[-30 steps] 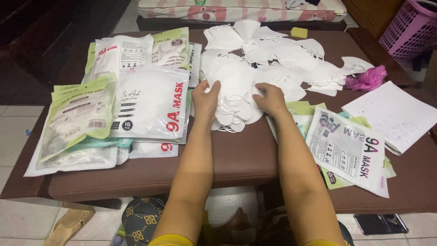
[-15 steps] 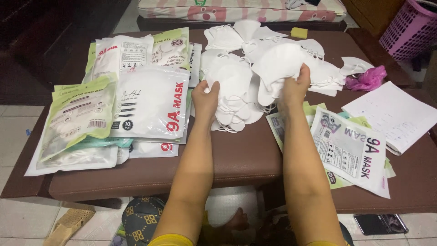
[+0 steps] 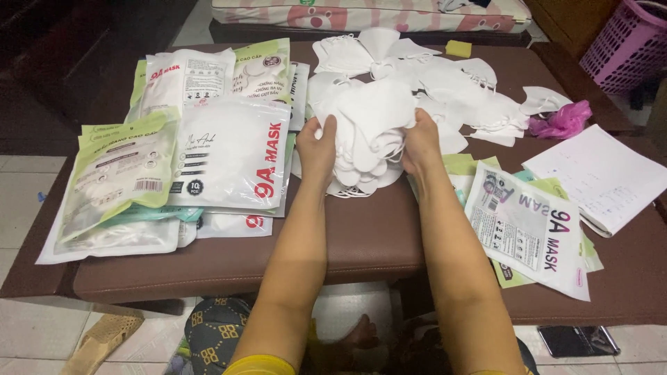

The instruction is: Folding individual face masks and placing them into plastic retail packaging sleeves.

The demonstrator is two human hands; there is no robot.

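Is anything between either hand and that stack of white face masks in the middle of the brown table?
Nothing visible. The left hand and right hand already press against opposite sides of the stack of white folded face masks on the brown padded table, with no packet or loose mask in between.

Two hands, the left hand [image 3: 318, 142] and the right hand [image 3: 419, 141], one stack of white masks [image 3: 368, 132], one yellow sponge [image 3: 458, 48], one pink plastic bag [image 3: 560, 121], one purple basket [image 3: 625, 45], one sheet of paper [image 3: 601, 177] and one sandal [image 3: 101, 339] show.
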